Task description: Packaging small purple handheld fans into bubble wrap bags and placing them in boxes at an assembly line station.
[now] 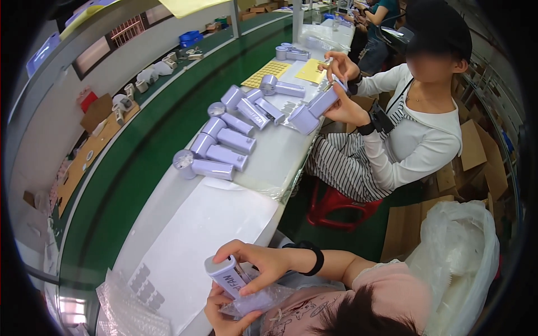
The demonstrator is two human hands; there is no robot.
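Note:
At the lower middle of the head view, both my hands hold a lilac handheld fan (228,281) upright but tilted, grey end up. My right hand (266,264), with a black band at the wrist, grips its upper part, fingers bent round the end and side. Lower down, my left hand (217,318) is closed round the fan's lower part. A clear plastic bag (276,297) covers that lower part, so the fan's head is hard to make out. A white sheet (207,224) lies on the table beside my hands.
Several lilac fans (216,168) lie in a row farther along the table. A co-worker on a red stool (342,211) holds another fan (319,106). Bubble wrap (126,305) lies at the lower left. A green conveyor belt (120,185) runs alongside; a large plastic bag (457,246) stands right.

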